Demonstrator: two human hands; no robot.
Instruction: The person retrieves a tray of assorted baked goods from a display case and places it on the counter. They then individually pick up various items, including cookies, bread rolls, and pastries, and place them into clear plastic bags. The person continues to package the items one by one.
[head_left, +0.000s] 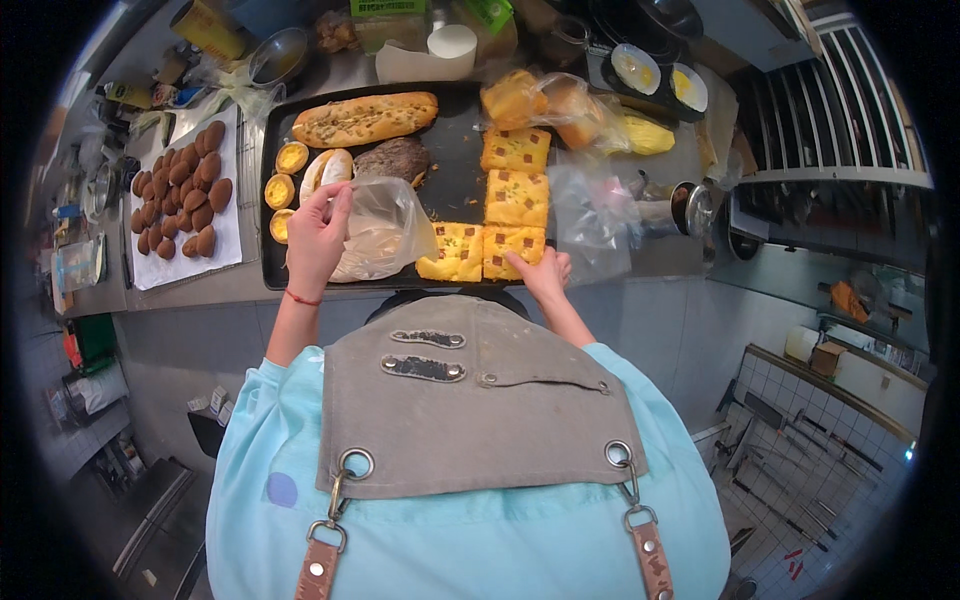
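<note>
My left hand (321, 232) pinches the rim of a clear plastic bag (386, 225), which hangs open over the front of a black baking tray (454, 180). At the tray's front right corner, my right hand (546, 271) grips a square yellow bread (504, 251) with brown cubes on top, thumb above and fingers at its right side. That piece still lies on the tray. Beside it sits another yellow square (454, 251), and two more line up behind. Left of these are egg tarts (291, 157), a white-dusted bun (327, 171), a dark round bread (391, 159) and a long seeded loaf (365, 120).
Brown shell-shaped cakes (184, 187) cover white paper on the left. Bagged bread (570, 109) overlaps the tray's back right corner. Clear plastic bags (596, 214) and a metal canister (679, 208) lie to the right. Behind stand a white cup (452, 43) and two small white dishes (636, 69).
</note>
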